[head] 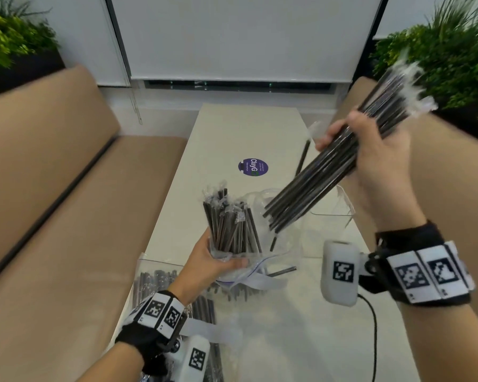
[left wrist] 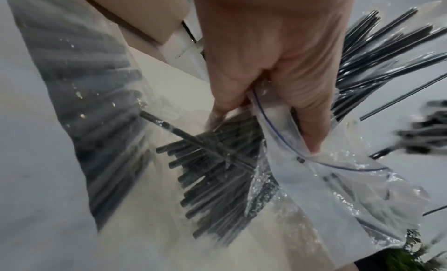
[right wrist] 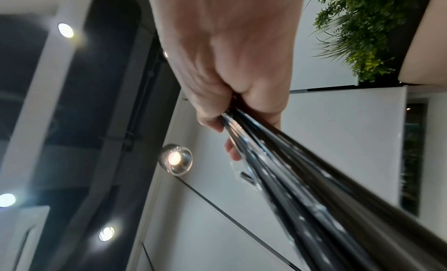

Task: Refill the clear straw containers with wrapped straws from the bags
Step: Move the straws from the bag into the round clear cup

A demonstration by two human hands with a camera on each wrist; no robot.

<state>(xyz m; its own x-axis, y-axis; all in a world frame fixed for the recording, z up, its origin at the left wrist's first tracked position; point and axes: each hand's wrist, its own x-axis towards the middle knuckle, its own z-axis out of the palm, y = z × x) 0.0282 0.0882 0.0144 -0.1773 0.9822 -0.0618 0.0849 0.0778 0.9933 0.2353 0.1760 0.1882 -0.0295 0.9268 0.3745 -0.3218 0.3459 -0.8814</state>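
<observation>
While the right hand (head: pixel 370 158) clenches a thick slanted bundle of black straws in clear wrappers (head: pixel 323 172) in the air, its lower ends hang over a clear plastic container (head: pixel 334 208) on the white table (head: pixel 232 133). Just left of that container, the left hand (head: pixel 207 263) grips the mouth of a clear zip bag (head: pixel 249 271) with more black straws (head: pixel 229 224) standing out of it. Nearer than the container, another filled straw bag (head: pixel 149 282) lies flat. Beyond it sits a round purple sticker (head: pixel 253 167).

Tan bench seats (head: pixel 66 188), leafy plants (head: pixel 439 59), purple sticker (head: pixel 253 167), window blind (head: pixel 240 37)
</observation>
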